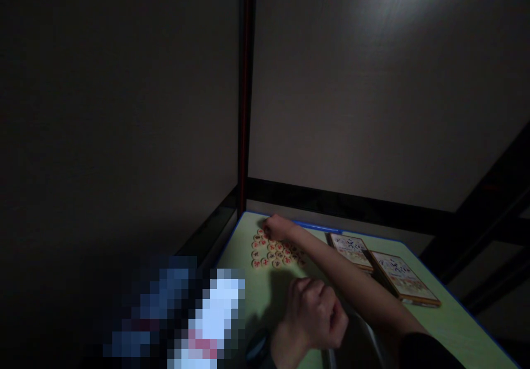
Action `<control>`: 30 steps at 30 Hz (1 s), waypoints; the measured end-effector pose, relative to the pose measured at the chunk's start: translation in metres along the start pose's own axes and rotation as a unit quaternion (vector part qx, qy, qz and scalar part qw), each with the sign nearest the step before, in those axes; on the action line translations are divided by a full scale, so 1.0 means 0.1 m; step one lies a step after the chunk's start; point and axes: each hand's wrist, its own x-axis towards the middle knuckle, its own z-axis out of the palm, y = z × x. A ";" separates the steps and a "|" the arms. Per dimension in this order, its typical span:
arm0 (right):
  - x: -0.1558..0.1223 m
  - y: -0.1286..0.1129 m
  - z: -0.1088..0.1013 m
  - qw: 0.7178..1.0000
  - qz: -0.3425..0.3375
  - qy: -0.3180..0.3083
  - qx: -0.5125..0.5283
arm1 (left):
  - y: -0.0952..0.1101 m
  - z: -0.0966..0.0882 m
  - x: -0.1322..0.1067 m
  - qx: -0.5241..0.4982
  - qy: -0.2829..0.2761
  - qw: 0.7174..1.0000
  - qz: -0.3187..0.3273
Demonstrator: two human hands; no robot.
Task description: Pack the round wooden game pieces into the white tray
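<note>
Round Chinese chess pieces (276, 254) with red and dark characters lie in loose rows on the pale green table (236, 245), towards its far left corner. My right arm stretches across from the lower right. At the far end of the rows, my right hand (278, 227) has its fingers curled down among the pieces; whatever is in its fingertips is too small to tell. Nearer to me, my left hand (317, 311) is closed in a fist above the table, and its palm side is hidden. A dark band (257, 346) circles the left wrist.
Two flat boxes or books with printed covers, one left (351, 249) and one right (403, 275), lie right of my forearm. A blue bar (318, 227) runs along the far edge. A dark, metal-edged object (351, 344) is below my hands. Dark walls (372, 110) meet behind the table.
</note>
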 end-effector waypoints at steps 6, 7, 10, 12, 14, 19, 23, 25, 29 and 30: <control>0.01 -0.05 0.00 1.000 0.020 0.005 -0.001 | -0.01 -0.01 0.01 0.001 -0.016 1.000 -0.015; 0.00 -0.06 -0.01 1.000 0.021 0.011 0.002 | -0.02 -0.01 0.01 0.000 -0.013 1.000 -0.018; -0.08 -0.05 -0.05 0.999 0.022 0.042 0.016 | -0.04 0.01 0.00 -0.004 0.009 1.000 -0.027; -0.20 -0.01 -0.12 0.997 0.019 0.070 0.031 | -0.05 0.02 0.00 -0.008 0.020 0.999 -0.038; -0.40 0.06 -0.18 0.994 0.017 0.097 0.047 | -0.04 -0.01 0.02 -0.016 0.019 0.998 -0.064; -1.30 0.27 -0.17 0.970 0.000 0.191 0.148 | -0.01 -0.13 0.11 -0.040 -0.029 0.982 -0.183; -2.15 0.21 0.06 0.963 0.003 0.182 0.199 | -0.02 -0.16 0.17 -0.056 -0.039 0.975 -0.214; -2.45 0.09 0.18 0.962 0.018 0.161 0.219 | -0.03 -0.15 0.16 -0.093 -0.050 0.975 -0.196; -2.71 -0.14 0.37 0.958 0.012 0.150 0.244 | -0.04 -0.14 0.12 -0.144 -0.095 0.976 -0.137; -2.73 -0.18 0.40 0.959 0.010 0.149 0.240 | -0.04 -0.14 0.11 -0.137 -0.113 0.977 -0.122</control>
